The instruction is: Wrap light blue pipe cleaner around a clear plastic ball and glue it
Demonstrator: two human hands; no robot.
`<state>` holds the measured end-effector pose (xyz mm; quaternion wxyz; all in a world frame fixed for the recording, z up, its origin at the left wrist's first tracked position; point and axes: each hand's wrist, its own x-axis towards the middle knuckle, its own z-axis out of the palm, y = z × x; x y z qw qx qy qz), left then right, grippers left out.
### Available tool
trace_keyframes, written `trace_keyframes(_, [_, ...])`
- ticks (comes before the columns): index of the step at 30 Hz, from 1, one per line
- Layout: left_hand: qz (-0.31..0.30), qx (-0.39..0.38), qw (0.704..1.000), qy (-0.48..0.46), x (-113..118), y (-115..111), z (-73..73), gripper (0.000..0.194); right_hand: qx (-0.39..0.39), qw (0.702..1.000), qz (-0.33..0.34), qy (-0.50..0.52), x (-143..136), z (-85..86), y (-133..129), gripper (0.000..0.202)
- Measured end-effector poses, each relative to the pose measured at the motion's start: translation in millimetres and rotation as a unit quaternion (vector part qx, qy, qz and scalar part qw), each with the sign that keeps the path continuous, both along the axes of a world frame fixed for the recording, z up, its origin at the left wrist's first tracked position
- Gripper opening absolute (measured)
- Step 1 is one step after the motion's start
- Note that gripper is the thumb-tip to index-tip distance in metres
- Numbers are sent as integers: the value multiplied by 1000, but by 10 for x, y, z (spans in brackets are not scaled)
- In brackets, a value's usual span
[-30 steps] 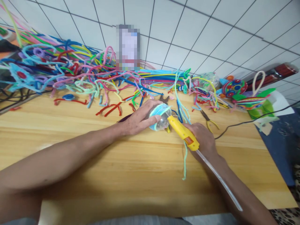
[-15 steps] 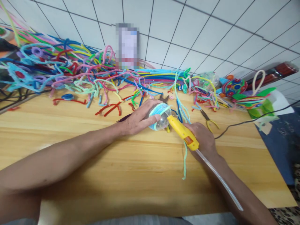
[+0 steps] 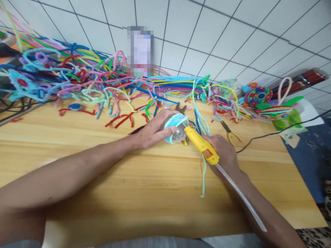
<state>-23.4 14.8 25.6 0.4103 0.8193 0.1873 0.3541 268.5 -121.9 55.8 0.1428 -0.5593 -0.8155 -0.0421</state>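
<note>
My left hand (image 3: 155,131) grips a clear rounded plastic piece (image 3: 179,135), partly wrapped in blue and pale green fuzzy stems (image 3: 176,120). In my right hand (image 3: 222,150) is a yellow glue gun (image 3: 201,144), its front end up against the right side of the clear piece. A glue stick (image 3: 241,197) sticks out of the gun's rear, over my right forearm. Light green and blue stems (image 3: 204,124) run behind the gun, and one green end (image 3: 203,181) hangs down below it. The gun's tip is too small to make out.
Heaped coloured fuzzy stems (image 3: 88,82) line the wall. Yellow-handled pliers (image 3: 231,132) and a black cable (image 3: 279,131) lie right of my right hand. Another tool (image 3: 181,109) is partly hidden behind the clear piece. Decorated round objects (image 3: 258,95) stand at the back right of the wooden table (image 3: 124,193).
</note>
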Motion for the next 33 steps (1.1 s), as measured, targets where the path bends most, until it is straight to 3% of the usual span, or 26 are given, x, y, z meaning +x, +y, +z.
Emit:
trace_keyframes(9, [-1, 6, 1000, -1, 7, 7, -5, 52, -30, 999, -15, -10, 55, -38, 46, 29])
trace_keyframes(23, [1, 5, 1000, -1, 0, 2, -18, 52, 74, 996, 11, 39, -100, -15, 36, 21])
trace_keyframes(28, [1, 8, 1000, -7, 10, 16, -44, 54, 132, 988, 53, 58, -135, 3, 58, 17])
trace_keyframes(33, [1, 11, 1000, -9, 10, 22, -43, 54, 141, 985, 72, 65, -142, 23, 67, 15])
